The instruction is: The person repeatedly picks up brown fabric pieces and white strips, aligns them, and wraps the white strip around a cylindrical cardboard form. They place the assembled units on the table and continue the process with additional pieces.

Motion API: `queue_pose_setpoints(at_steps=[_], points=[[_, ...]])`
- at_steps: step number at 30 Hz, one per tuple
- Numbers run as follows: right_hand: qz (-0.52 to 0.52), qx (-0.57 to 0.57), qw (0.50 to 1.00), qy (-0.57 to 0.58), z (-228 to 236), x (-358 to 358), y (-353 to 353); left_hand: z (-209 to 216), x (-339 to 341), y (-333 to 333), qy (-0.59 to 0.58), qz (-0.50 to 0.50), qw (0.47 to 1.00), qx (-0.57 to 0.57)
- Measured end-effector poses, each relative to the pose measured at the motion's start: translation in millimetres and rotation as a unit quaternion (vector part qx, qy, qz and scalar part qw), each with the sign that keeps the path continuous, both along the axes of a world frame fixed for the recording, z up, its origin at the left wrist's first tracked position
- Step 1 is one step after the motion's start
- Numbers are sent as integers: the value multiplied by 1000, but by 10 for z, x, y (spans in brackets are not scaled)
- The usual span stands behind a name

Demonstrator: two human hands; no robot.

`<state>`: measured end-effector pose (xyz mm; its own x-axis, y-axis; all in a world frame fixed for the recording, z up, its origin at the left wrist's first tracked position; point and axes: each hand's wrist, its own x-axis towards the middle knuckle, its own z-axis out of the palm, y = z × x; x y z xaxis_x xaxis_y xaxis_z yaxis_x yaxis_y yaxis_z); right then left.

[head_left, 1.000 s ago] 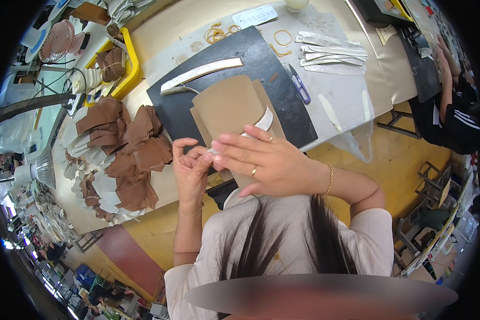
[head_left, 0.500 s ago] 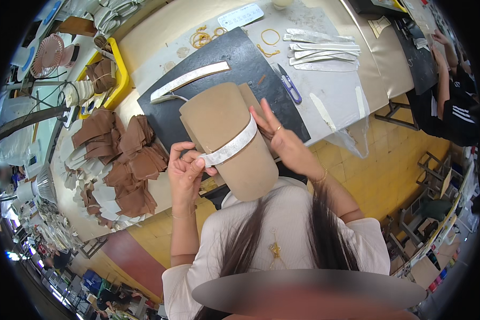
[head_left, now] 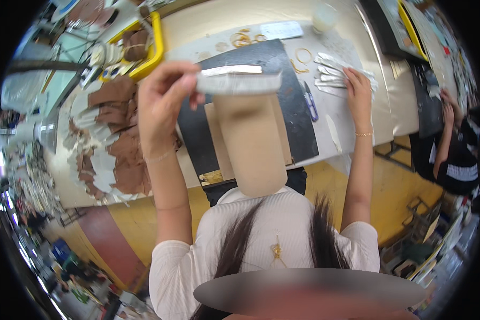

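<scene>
My left hand (head_left: pixel 168 98) is raised over the far left part of a black mat (head_left: pixel 298 136), pinching one end of a white strip (head_left: pixel 240 84). The strip is held up and smeared by motion. Below it, a tan curved form (head_left: pixel 253 149) with a rounded near end lies on the mat and overhangs the table edge towards me. Another white strip (head_left: pixel 234 70) rests on the mat behind. To the right, my right hand (head_left: pixel 359 93) has its fingers stretched out onto a fanned pile of white strips (head_left: pixel 329 74); its fingertips touch them.
Purple-handled thread snips (head_left: pixel 310 104) lie at the mat's right edge. Yellow rubber bands (head_left: pixel 242 38) are at the back. Stacked brown pieces (head_left: pixel 117 144) and a yellow tray (head_left: pixel 156 48) stand left. A co-worker's hands (head_left: pixel 449 106) work at far right.
My left hand has lifted the white strip off the tan form and moved away from me. The right hand has left the form and reached right to the pile of strips.
</scene>
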<state>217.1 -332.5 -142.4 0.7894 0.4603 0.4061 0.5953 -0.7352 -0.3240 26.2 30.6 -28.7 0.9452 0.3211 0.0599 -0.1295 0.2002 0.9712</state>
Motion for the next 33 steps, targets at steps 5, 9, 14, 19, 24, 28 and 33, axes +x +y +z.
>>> queue_pose_setpoints(at_steps=[5, 9, 14, 19, 24, 28, 33], points=[[22, -36, 998, 36, -19, 98, -30, -399, 291, 556, 173, -4, 969, 175], [36, -40, 997, 50, 49, 114, -24, -814, 286, 725, 238, 33, 897, 370], [42, -66, 995, 56, 84, 135, 2, -906, 197, 656, 235, 109, 836, 483], [42, -76, 996, 28, 80, 155, 22, -735, 104, 504, 208, 157, 836, 483], [40, -51, 997, 41, 71, 207, 39, -522, 35, 460, 159, 94, 832, 522], [32, -13, 997, 71, 31, 231, 5, -248, -269, 565, 184, 35, 871, 454], [25, 56, 987, 150, -78, 249, -70, 38, -1136, 1145, 219, 62, 932, 283]])
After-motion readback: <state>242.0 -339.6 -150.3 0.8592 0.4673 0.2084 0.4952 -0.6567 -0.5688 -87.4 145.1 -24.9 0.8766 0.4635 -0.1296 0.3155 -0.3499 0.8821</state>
